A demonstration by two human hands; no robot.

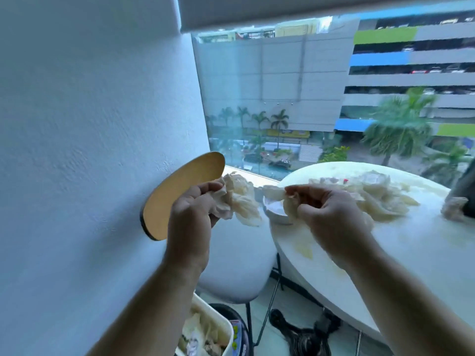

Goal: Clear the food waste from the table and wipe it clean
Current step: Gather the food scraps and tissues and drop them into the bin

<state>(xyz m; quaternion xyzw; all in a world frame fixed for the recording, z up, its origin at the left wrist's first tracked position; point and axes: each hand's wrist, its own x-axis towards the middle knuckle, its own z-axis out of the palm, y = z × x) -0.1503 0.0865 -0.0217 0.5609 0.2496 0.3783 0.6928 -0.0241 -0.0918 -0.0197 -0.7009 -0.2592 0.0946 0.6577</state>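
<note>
Upstairs dining corner: table (411,253), chair (236,265), window (282,98)

Two hands up there: left hand (191,209), right hand (331,214) | crumpled tissues, I count two: left tissue (239,199), right tissue (273,194) | one tissue heap (380,196) | one round table (424,253) | one gold disc (180,194) | one small white bowl (275,214) | one white chair (239,265) | one waste bin (218,327) | one big window (308,98) | one dark object (465,191), can't tell what

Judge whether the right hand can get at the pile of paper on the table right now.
Likely yes for reach: the right hand hovers just short of the pile, nothing between them. But its fingers pinch a piece of paper, so it would have to drop that first.
</note>
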